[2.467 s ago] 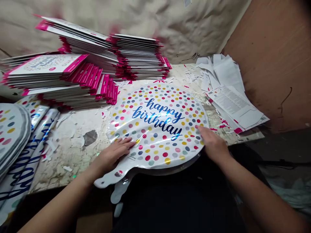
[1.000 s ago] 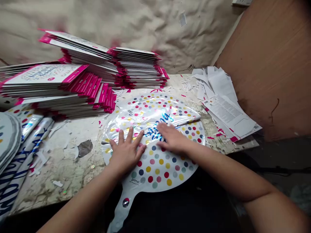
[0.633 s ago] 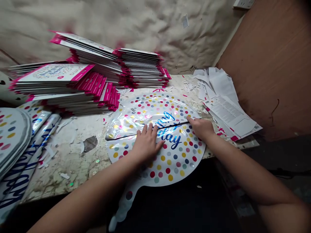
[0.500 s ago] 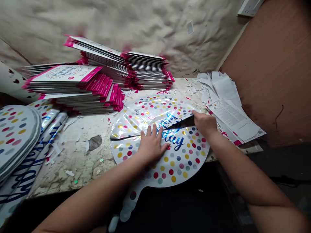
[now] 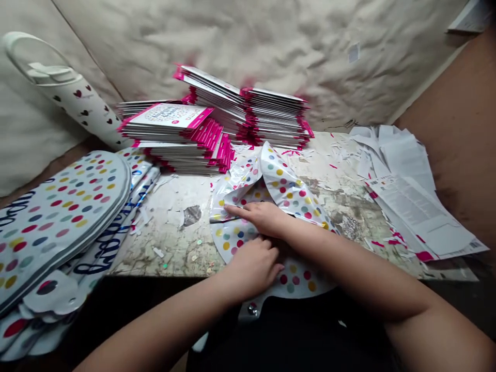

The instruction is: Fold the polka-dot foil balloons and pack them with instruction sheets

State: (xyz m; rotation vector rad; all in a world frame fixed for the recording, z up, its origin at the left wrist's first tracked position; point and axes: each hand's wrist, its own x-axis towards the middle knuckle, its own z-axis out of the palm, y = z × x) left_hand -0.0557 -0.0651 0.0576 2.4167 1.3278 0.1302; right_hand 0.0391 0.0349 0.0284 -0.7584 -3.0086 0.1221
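A white polka-dot foil balloon [image 5: 300,199] lies half folded at the table's front edge. Its far part stands up in a raised peak with a hollow beneath. My right hand [image 5: 267,217] reaches across it to the left, index finger stretched along the foil and the other fingers closed on it. Just nearer to me, my left hand [image 5: 253,268] rests on the balloon with curled fingers and the thumb out to the right; what its fingertips grip is partly hidden. The balloon's tail [image 5: 250,310] hangs over the edge.
Left lies a pile of flat dotted balloons [image 5: 58,222]. Behind it leans a white bottle with hearts [image 5: 83,103]. Stacks of pink-edged packets [image 5: 182,129] stand at the back. Loose papers [image 5: 418,206] lie right, and paper scraps litter the worn table [image 5: 174,243].
My right hand has moved left across the balloon, bringing foil over into a raised fold. My left hand has gone from flat to curled. The view has turned left.
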